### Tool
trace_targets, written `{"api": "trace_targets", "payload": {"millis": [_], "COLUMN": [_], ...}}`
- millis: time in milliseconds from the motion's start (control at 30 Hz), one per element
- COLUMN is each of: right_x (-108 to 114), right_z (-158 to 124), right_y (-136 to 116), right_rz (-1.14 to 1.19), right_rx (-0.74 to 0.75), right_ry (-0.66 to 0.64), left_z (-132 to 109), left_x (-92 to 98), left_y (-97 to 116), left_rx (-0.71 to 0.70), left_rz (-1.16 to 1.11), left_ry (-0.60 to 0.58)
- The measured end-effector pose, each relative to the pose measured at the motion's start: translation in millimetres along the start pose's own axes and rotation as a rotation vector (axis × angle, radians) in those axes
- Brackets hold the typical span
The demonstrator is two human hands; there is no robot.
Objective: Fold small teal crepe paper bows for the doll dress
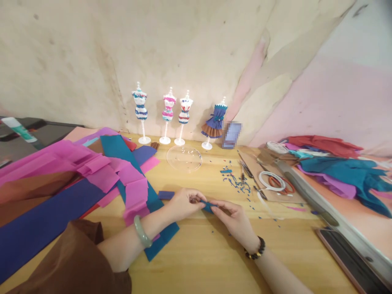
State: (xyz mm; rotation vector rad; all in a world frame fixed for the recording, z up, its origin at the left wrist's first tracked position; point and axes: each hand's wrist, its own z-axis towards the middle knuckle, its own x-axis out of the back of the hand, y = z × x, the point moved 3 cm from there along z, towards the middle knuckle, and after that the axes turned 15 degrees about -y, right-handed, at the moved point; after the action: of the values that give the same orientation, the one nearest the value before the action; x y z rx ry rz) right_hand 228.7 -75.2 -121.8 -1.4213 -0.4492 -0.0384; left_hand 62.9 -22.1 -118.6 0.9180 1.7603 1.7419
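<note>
at the far left, a white and green tube [18, 130] is seen against a dark surface. beside it, magenta sheets [55, 161] are heaped, with a dark blue strip [52, 220] laid nearer the person and a long teal strip [114, 149] partly covered by the magenta. the left arm is clothed in a brown sleeve [82, 257], and a pale green bangle [142, 232] is worn on it. three white dress forms [140, 104], banded in colour, are stood before the wall. a small blue piece [166, 195] is left flat on the table, just beside the left hand [185, 203]. a clear dish [168, 163] is placed farther back. a small teal piece [207, 207] is held just above the table, one end pinched by the left fingertips, the other by those of the right hand [229, 214]; a beaded bracelet [255, 248] is worn on the right wrist. behind, a fourth form is dressed in a blue and brown frilled dress [217, 120]. farther right, blue clippings [240, 183] are scattered near a white coil [272, 181]. a metal bar [330, 216] is laid aslant, with folded fabrics [343, 163] piled beyond it.
</note>
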Motion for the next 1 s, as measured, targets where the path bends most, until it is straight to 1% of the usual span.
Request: {"api": "trace_targets", "payload": {"millis": [167,367,500,633,1000], "right_x": [2.7,3.5,4.6,5.7,5.7], "right_z": [0.1,-1.1,-1.2,-1.1,-2.2], "right_y": [3.3,1.9,0.0,-1.5,0.0], "right_rz": [0.008,-0.042,-0.072,-0.072,0.013], "right_rx": [-0.012,0.008,0.036,0.066,0.011], "right_ry": [0.057,0.086,0.085,0.081,0.074], "left_z": [0.2,-1.3,-3.4,-3.8,-4.7], "left_x": [1.7,3.2,3.9,4.1,4.0], "left_y": [1.4,2.4,4.1,4.0,8.1], "left_rx": [0.03,0.071,0.11,0.111,0.134], "left_rz": [-0.089,-0.096,-0.078,-0.071,-0.064], "left_ry": [0.014,0.022,0.031,0.025,0.026]}}
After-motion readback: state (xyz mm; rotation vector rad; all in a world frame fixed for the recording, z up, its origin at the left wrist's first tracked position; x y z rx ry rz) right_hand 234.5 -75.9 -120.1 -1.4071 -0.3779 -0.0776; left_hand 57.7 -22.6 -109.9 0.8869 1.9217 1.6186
